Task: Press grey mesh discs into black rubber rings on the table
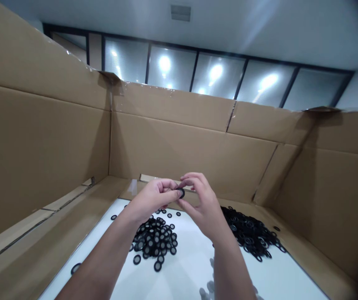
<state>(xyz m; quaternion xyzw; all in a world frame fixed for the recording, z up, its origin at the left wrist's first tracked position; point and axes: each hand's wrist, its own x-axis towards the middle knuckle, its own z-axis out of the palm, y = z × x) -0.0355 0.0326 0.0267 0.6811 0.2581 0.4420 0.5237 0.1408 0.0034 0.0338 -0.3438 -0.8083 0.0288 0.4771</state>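
Over the far part of the white board, my left hand (158,196) pinches a small black ring (182,192) between thumb and fingers. My right hand (200,204) curls around the same ring from the other side, its fingertips at the top and its thumb just below. Beneath my left wrist lies a heap of black rings with grey centres (155,239), a few scattered around it. Right of my right forearm spreads a larger pile of black rings (250,233), many of them with open middles. Several translucent grey discs (210,286) lie beside that forearm, which partly hides them.
Tall cardboard walls (172,141) surround the white board (191,258) on the left, back and right. A cardboard strip (147,178) lies along the back wall's foot. One stray ring (276,228) sits on cardboard at the right; another (75,268) is near the board's left edge.
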